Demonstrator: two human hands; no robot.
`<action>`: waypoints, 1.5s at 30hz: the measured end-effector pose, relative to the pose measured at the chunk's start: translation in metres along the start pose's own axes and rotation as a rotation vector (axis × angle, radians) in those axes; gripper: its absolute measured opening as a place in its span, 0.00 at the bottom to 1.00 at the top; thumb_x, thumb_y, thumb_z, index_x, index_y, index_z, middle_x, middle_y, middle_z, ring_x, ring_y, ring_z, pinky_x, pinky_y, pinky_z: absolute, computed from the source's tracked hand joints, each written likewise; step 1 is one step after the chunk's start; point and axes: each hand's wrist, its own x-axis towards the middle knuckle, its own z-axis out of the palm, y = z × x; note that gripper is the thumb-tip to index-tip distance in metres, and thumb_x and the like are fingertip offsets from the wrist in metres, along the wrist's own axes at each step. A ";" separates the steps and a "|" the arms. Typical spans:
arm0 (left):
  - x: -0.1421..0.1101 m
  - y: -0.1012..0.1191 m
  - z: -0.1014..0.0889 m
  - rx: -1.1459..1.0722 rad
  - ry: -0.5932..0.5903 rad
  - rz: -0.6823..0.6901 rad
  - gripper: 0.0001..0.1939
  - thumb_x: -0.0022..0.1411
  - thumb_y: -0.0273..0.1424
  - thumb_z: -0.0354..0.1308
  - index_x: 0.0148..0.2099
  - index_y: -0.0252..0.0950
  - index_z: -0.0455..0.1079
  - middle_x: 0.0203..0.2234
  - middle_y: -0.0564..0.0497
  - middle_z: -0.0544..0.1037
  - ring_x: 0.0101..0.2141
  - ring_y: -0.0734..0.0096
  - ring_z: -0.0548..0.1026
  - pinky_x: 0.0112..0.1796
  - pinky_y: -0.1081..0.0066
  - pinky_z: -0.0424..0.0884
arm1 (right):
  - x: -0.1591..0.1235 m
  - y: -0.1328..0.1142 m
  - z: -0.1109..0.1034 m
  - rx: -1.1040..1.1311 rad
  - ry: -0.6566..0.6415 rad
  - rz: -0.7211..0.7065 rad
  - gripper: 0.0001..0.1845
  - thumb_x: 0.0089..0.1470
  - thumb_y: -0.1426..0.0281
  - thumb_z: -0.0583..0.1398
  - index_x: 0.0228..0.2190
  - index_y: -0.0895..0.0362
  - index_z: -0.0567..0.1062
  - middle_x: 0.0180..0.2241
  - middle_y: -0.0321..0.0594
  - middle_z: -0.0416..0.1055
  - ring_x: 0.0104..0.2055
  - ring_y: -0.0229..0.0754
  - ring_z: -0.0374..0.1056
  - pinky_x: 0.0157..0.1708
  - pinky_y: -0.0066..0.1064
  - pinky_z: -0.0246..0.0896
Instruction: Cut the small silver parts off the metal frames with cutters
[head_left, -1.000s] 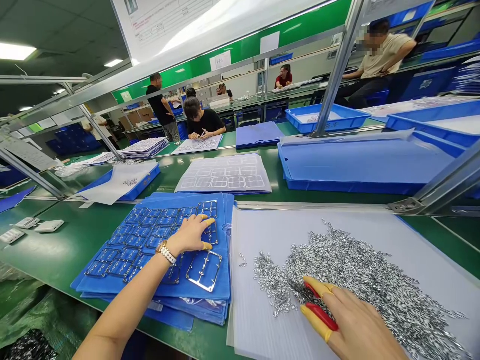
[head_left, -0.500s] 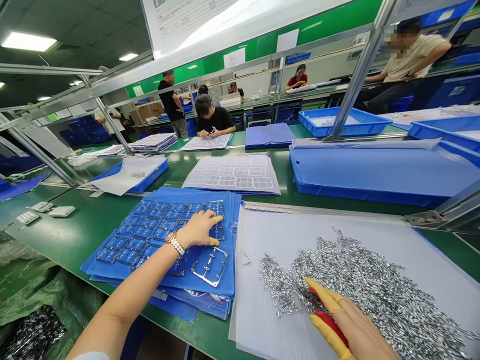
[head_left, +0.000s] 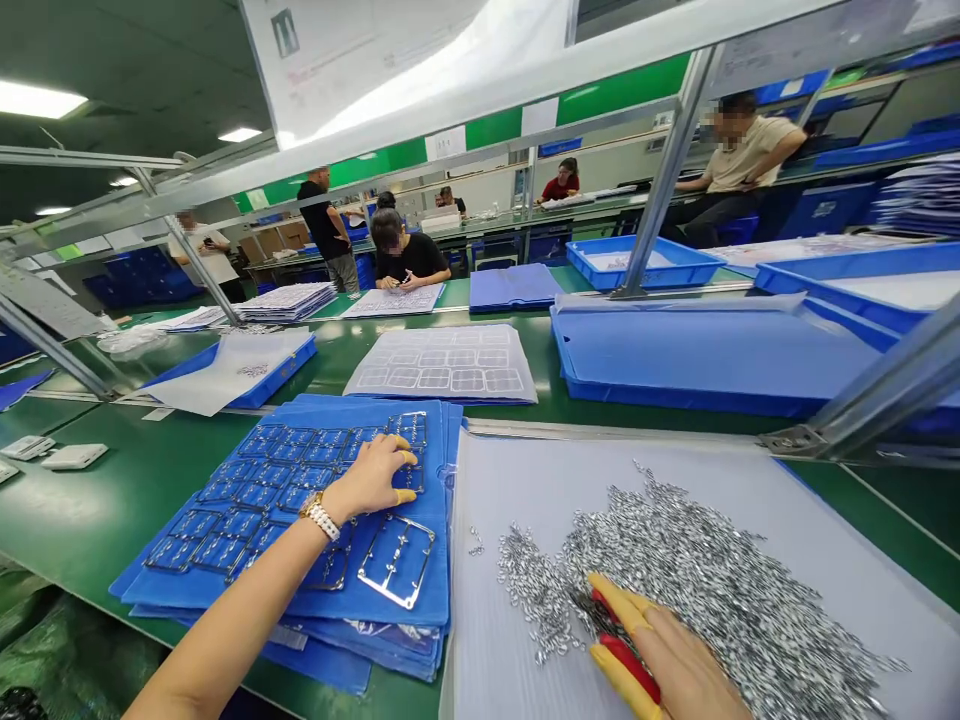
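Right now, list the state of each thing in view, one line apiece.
Left hand: fingertips on a metal frame, wearing yellow finger cots.
Right hand: in the silver parts, yellow finger cots, red item between fingers.
Silver parts: loose, heaped on a white corrugated sheet.
Blue sheets: stacked, bearing metal frames.
Loose metal frame: flat, untouched.
Blue tray: flat on the bench.
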 end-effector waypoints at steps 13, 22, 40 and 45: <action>0.009 -0.006 0.008 -0.059 -0.017 -0.003 0.34 0.49 0.40 0.63 0.58 0.42 0.61 0.51 0.43 0.68 0.51 0.48 0.63 0.50 0.50 0.58 | -0.001 -0.023 -0.032 0.042 -0.049 0.164 0.25 0.59 0.58 0.53 0.57 0.48 0.60 0.46 0.40 0.71 0.48 0.44 0.68 0.44 0.37 0.66; 0.002 -0.003 0.002 -0.189 0.008 0.043 0.26 0.66 0.36 0.42 0.65 0.43 0.53 0.59 0.44 0.63 0.57 0.56 0.61 0.56 0.52 0.55 | -0.008 -0.021 -0.031 0.073 -0.031 0.166 0.25 0.58 0.59 0.54 0.56 0.48 0.60 0.45 0.41 0.72 0.46 0.45 0.68 0.43 0.39 0.67; -0.010 0.184 0.022 -2.373 -0.151 -0.213 0.23 0.58 0.29 0.54 0.57 0.37 0.66 0.58 0.43 0.66 0.54 0.49 0.67 0.45 0.59 0.70 | 0.053 -0.059 -0.003 0.727 0.230 0.463 0.15 0.55 0.59 0.57 0.42 0.55 0.68 0.35 0.41 0.75 0.35 0.42 0.73 0.35 0.32 0.70; -0.003 0.182 0.037 -2.464 -0.249 -0.255 0.23 0.62 0.40 0.52 0.57 0.37 0.65 0.59 0.41 0.63 0.46 0.54 0.73 0.36 0.66 0.72 | 0.038 -0.064 0.008 0.314 0.349 0.339 0.14 0.57 0.68 0.53 0.46 0.56 0.67 0.37 0.43 0.74 0.37 0.43 0.72 0.37 0.35 0.68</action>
